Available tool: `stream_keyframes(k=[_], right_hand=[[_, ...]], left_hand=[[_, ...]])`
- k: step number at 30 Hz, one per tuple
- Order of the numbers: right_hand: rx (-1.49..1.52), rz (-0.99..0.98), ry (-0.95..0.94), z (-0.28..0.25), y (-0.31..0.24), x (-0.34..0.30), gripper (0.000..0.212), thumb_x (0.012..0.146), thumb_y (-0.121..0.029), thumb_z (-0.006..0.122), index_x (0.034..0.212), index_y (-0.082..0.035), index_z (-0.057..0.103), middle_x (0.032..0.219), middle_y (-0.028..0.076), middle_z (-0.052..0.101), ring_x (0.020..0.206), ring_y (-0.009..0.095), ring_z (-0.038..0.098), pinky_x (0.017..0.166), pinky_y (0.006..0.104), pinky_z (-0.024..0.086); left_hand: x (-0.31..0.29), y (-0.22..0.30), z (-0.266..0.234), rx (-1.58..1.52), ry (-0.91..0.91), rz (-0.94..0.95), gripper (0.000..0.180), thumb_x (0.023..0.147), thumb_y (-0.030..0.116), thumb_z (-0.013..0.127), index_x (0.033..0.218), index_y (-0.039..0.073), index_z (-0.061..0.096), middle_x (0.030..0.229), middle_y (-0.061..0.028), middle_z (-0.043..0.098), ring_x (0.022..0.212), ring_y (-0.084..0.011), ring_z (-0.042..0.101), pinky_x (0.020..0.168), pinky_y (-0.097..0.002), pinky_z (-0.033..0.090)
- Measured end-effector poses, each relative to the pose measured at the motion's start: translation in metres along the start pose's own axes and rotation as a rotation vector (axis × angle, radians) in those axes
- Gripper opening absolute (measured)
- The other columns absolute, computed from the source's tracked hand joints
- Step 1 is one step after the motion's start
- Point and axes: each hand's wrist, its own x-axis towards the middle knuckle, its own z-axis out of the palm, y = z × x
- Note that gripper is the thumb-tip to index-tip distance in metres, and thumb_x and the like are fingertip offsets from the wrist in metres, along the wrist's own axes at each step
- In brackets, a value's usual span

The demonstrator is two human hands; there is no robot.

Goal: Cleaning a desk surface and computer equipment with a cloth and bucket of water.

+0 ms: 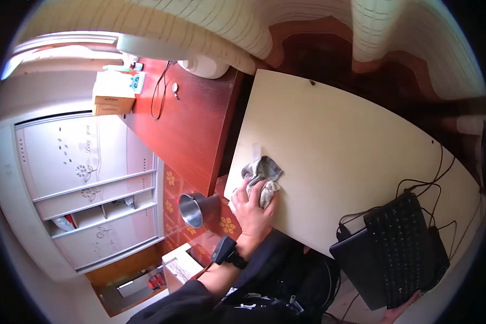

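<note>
Grey rag point(262, 175) gripped by left hand point(252, 208) on cream table point(340, 146); right hand point(402, 312) barely visible, state unclear.

Left hand point(252, 208) flat on a grey rag point(263, 175) at the pale table point(340, 146) edge, perhaps a second hand point(402, 311) beneath the black keyboard point(402, 245).

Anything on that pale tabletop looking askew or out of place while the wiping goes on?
One thing: the black keyboard lies skewed on a black laptop that overhangs the pale wooden tabletop at its near edge, cables trailing. The left hand presses a crumpled grey striped cloth near the table's left edge. No spill shows.
</note>
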Motion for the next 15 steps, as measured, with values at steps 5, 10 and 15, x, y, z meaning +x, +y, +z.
stream_keyframes(k=[5,10,15], right_hand=[[0.095,0.077,0.006,0.009,-0.029,-0.003,0.066,0.092,-0.055,0.05,0.144,-0.014,0.038,0.136,0.016,0.048,0.127,0.036,0.044,0.097,0.0516,0.046],[0.06,-0.144,-0.081,-0.003,-0.047,-0.019,0.056,0.098,-0.046,0.043,0.142,-0.012,0.042,0.142,0.009,0.047,0.128,0.028,0.047,0.109,0.0497,0.036],[0.69,0.437,0.034,0.061,-0.092,-0.011,0.062,0.09,-0.051,0.059,0.133,-0.007,0.051,0.133,0.009,0.054,0.119,0.028,0.054,0.099,0.0448,0.046]], left_hand=[[0.029,0.001,-0.06,0.007,-0.189,0.133,0.046,0.078,0.041,0.071,0.12,0.024,0.063,0.14,-0.0133,0.04,0.131,-0.0344,0.034,0.102,-0.0588,0.022],[0.227,-0.056,-0.082,-0.099,0.007,0.715,0.024,0.09,0.014,0.06,0.112,0.003,0.061,0.107,-0.0168,0.064,0.096,-0.0337,0.061,0.084,-0.041,0.048],[0.401,-0.215,-0.025,0.153,0.208,0.127,0.048,0.091,0.042,0.061,0.124,0.008,0.061,0.113,-0.0152,0.066,0.108,-0.028,0.061,0.095,-0.0365,0.045]])
